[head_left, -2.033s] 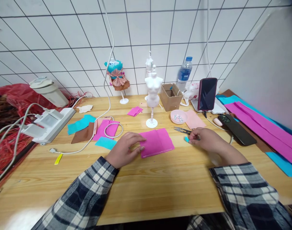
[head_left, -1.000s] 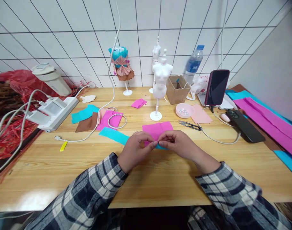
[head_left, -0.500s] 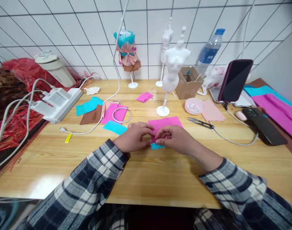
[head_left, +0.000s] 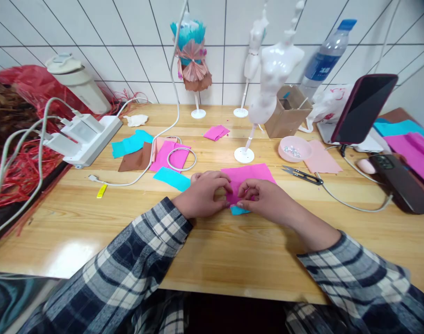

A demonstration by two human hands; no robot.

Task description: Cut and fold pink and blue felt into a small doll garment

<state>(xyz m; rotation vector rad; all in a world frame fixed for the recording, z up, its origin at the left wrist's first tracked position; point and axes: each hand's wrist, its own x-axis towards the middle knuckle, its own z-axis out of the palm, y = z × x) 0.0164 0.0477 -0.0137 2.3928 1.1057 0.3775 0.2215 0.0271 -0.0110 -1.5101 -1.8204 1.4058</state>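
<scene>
My left hand [head_left: 204,195] and my right hand [head_left: 264,197] meet at the middle of the wooden table [head_left: 212,250], fingers curled and pinched together over the near edge of a magenta paper sheet [head_left: 248,174]. A small turquoise paper piece [head_left: 239,210] pokes out from under the fingertips. A longer turquoise strip [head_left: 172,178] lies just left of my left hand. A white mini mannequin [head_left: 273,69] on a stand rises right behind the magenta sheet.
Thread snips [head_left: 302,175], a pink bead dish [head_left: 294,149] and a pale pink sheet [head_left: 321,160] lie to the right. A phone on a stand [head_left: 365,106], a second phone [head_left: 401,181], a cardboard box [head_left: 290,116] and a bottle [head_left: 323,58] stand behind. A power strip [head_left: 85,137], cables and paper scraps sit left.
My right hand left the spot by the snips and joined my left hand at the magenta sheet's near edge. Both now pinch a small turquoise piece. The view moved closer and lower.
</scene>
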